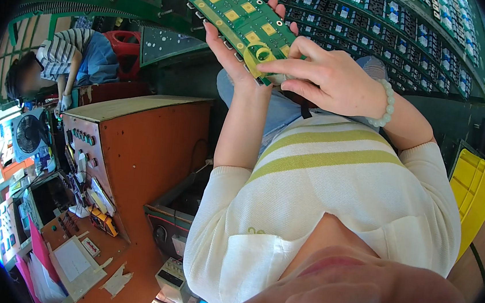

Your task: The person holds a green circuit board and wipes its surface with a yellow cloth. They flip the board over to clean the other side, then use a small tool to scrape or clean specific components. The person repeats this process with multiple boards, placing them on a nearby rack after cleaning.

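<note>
A green circuit board [242, 24] with several square yellow patches and metal parts along its edge lies tilted across my left hand [230, 58]. That hand is closed round the board from below, its fingertips showing past the far edge. My right hand [335, 82] is over the board's near right end, index finger stretched onto a curl or small roll of yellow tape [250, 60] there. The thumb is bent below the index finger, and something pale and see-through shows between them. Whether the tape is stuck to the board at that point, I cannot tell.
Racks of many dark boards with blue and white parts [374, 30] fill the far side. On the left stand an orange-brown cabinet [155, 161], a bench with a yellow meter [102, 220] and papers, a fan [29, 133] and a seated person [66, 55]. A yellow crate [473, 189] is at right.
</note>
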A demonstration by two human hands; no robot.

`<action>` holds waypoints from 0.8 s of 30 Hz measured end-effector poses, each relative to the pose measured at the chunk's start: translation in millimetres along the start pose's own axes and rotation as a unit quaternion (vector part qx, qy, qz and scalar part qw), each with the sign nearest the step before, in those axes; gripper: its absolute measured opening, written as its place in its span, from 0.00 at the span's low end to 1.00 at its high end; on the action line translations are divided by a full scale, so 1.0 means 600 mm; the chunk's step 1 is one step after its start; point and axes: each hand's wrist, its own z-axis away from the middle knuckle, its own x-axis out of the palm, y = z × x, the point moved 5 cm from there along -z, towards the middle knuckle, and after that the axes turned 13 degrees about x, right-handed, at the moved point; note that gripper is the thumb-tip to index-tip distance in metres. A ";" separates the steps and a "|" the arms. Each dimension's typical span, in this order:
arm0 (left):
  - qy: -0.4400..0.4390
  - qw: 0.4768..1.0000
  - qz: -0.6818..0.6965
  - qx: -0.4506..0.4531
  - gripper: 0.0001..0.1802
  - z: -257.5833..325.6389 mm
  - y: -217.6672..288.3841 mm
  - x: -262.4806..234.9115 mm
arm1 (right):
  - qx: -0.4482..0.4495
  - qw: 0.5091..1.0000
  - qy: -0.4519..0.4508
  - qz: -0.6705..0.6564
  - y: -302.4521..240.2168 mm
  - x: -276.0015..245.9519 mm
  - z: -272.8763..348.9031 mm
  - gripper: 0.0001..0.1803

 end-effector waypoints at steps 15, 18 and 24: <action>0.052 0.994 -0.030 0.088 0.51 0.005 0.003 0.025 | -0.022 0.996 0.084 0.030 -0.019 0.005 0.011 0.22; 0.058 0.994 -0.037 0.088 0.51 0.006 0.003 0.025 | -0.030 0.994 0.099 0.046 -0.022 0.007 0.012 0.22; 0.075 0.982 -0.133 0.114 0.47 0.014 0.005 0.026 | -0.033 0.990 0.131 0.039 -0.013 -0.003 0.009 0.21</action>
